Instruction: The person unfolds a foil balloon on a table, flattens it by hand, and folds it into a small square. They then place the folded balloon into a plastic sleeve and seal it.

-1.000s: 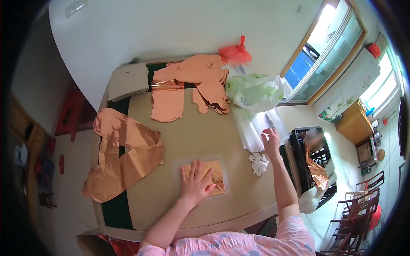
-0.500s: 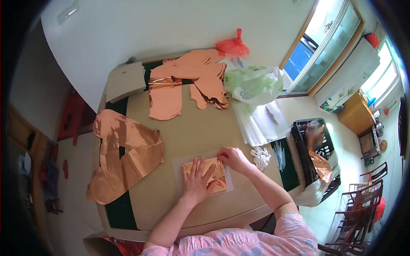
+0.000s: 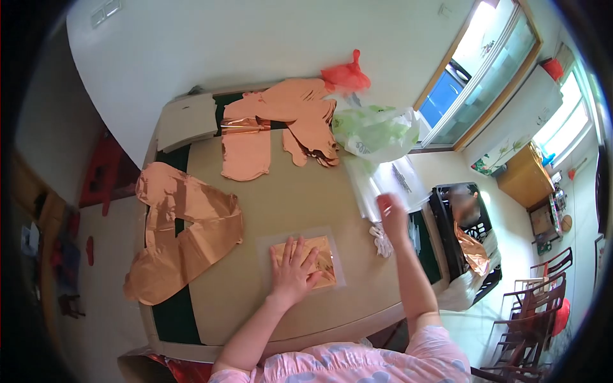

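My left hand (image 3: 294,271) lies flat with fingers spread on a folded rose-gold foil balloon (image 3: 324,258). Under that packet is a clear plastic bag (image 3: 338,237), its edges showing around the foil. My right hand (image 3: 392,217) hovers to the right, blurred by motion, above the near end of a stack of clear plastic bags (image 3: 377,185). Just below its wrist side is a bundle of white ribbon (image 3: 381,241), partly covered by the hand. Thin white straws (image 3: 415,236) lie to the right of the forearm.
A large flat foil balloon (image 3: 191,236) lies on the left of the table (image 3: 255,204). More flat foil balloons (image 3: 247,150) are piled at the back, beside cardboard sheets (image 3: 186,121). A green-white plastic bag (image 3: 377,131), a red bag (image 3: 348,75) and a black crate (image 3: 456,210) stand right.
My right hand has left the upper right corner of the folded balloon and moved right and away from me, toward the clear bags. My left hand stays flat on the foil.
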{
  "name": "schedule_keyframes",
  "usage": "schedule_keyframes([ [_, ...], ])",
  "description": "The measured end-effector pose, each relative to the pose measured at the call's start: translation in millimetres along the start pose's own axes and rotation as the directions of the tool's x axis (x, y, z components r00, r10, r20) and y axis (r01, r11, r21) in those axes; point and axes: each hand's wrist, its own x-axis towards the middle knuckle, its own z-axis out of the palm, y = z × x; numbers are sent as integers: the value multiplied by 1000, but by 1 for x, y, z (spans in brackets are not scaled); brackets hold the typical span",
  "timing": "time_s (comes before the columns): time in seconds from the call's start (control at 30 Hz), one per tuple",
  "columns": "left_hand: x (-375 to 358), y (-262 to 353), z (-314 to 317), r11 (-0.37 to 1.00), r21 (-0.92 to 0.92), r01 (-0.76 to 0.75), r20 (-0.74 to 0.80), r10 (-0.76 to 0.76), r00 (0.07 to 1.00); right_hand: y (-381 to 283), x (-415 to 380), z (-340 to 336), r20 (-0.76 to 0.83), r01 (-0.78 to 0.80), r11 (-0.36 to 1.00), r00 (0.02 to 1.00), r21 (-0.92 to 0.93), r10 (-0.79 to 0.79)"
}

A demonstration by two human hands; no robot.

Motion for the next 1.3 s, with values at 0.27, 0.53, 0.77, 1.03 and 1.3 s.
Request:
schedule_keyframes([
  [0.27, 2, -2, 0, 1000, -7, -22, -53, 21, 998, 132, 54, -7, 163, -215, 973, 960, -86, 227],
  [0.53, 2, -2, -3, 1000, 6, 7, 9, -7, 1000, 5, 10, 2, 50, 146, 978, 987, 146, -155],
  [0.77, 2, -2, -1, 999, 53, 7, 34, -9, 999, -46, 12, 86, 147, 570, 818, 818, -76, -556],
  [1.03, 0, -3, 1, 999, 31, 7, -3, -6, 1000, -66, -18, 77, 180, 294, 956, 939, 16, -292],
  [1.3, 0, -2, 1, 999, 35, -5, -20, 6, 1000, -68, -35, 55, 414, -231, 955, 900, 188, 135],
])
